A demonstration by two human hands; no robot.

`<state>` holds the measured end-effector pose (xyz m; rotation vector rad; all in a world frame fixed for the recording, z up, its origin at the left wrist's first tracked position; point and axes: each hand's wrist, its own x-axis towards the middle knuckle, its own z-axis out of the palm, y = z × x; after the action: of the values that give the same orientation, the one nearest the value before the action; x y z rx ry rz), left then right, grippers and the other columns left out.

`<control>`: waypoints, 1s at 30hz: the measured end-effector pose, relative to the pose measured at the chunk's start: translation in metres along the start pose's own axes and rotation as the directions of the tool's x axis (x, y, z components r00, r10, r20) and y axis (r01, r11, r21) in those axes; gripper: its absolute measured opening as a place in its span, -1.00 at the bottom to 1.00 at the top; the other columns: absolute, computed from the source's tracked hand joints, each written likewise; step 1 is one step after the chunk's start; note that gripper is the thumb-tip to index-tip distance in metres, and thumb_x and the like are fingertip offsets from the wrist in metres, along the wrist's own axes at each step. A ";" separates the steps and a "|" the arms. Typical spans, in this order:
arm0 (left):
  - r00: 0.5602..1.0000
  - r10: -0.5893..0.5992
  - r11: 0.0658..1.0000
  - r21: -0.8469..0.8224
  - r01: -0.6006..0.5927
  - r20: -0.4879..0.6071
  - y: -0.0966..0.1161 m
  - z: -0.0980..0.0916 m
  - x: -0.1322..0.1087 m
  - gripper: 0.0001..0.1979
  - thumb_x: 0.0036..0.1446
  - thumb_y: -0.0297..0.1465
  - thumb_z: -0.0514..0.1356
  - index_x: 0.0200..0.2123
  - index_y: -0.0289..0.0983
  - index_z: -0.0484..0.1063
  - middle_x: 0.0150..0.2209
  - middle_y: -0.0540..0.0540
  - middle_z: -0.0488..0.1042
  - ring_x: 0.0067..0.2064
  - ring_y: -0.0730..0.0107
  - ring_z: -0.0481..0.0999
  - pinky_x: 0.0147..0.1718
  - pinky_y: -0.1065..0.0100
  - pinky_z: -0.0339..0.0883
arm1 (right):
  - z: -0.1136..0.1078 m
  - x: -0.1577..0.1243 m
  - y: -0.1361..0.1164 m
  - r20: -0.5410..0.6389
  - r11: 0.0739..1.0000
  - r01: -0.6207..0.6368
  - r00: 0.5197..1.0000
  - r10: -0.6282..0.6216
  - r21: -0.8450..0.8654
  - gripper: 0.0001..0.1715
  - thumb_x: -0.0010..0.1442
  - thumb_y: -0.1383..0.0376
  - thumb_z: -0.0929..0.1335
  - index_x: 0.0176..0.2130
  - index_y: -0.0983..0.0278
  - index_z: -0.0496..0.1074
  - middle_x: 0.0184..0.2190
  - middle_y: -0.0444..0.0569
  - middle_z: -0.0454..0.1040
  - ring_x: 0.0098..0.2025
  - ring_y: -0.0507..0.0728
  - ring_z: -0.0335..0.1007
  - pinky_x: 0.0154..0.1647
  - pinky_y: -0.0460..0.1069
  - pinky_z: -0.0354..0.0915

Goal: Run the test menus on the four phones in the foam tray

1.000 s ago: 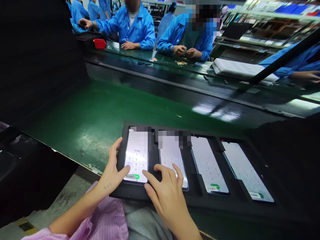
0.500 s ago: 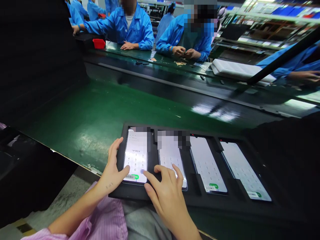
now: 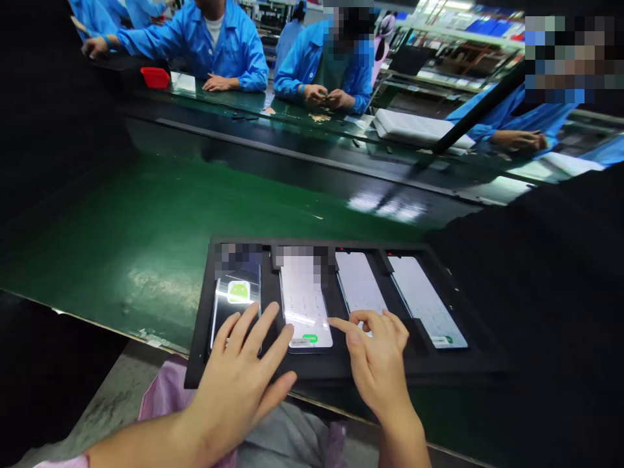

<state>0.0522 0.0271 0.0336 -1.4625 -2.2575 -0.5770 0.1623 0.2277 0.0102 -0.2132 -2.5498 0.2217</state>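
Black foam-like tray (image 3: 336,369), seen in the head view at lower centre of the frame, carries four phones side by side, each in its own recess. The leftmost phone (image 3: 238,292), which showed a dial pad half a second ago, now shows a dark screen with a green robot icon. Both hands have shifted rightward, so attention appears to have passed to the second phone (image 3: 305,289), whose dial pad is lit. The left hand (image 3: 240,377) is spread, gripping nothing, over the lower part of the leftmost phone, its index fingertip at the second phone's lower left edge. The right hand (image 3: 380,354) has its index finger extended to that phone's right edge, other fingers loosely curled above the third phone (image 3: 359,279), nothing seen in hold; whether the fingertip touches glass cannot be confirmed. The fourth phone (image 3: 426,299) lies uncovered by either hand. The green worktop (image 3: 160,208), scuffed along its near edge, fills centre left. At the top of the frame, co-workers in blue jackets sit along a far bench, with a red bin (image 3: 155,78) at upper left and a white stack (image 3: 419,130) at upper right.
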 end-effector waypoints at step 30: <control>0.993 0.029 0.991 0.128 -0.044 0.114 0.010 0.027 0.015 -0.52 0.18 -0.07 -0.07 0.00 -0.20 0.38 0.09 -0.20 0.34 0.09 0.09 0.23 -0.04 0.14 0.07 | 0.001 0.008 -0.016 0.195 0.997 -0.063 0.979 0.054 0.041 -0.61 0.32 0.20 0.09 -0.08 0.07 0.42 -0.16 -0.01 0.28 -0.05 0.15 0.18 0.16 0.24 -0.20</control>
<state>0.0525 0.0565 0.0202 -1.5009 -2.3001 -0.3369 0.1538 0.2139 0.0171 -0.2598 -2.7302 0.3404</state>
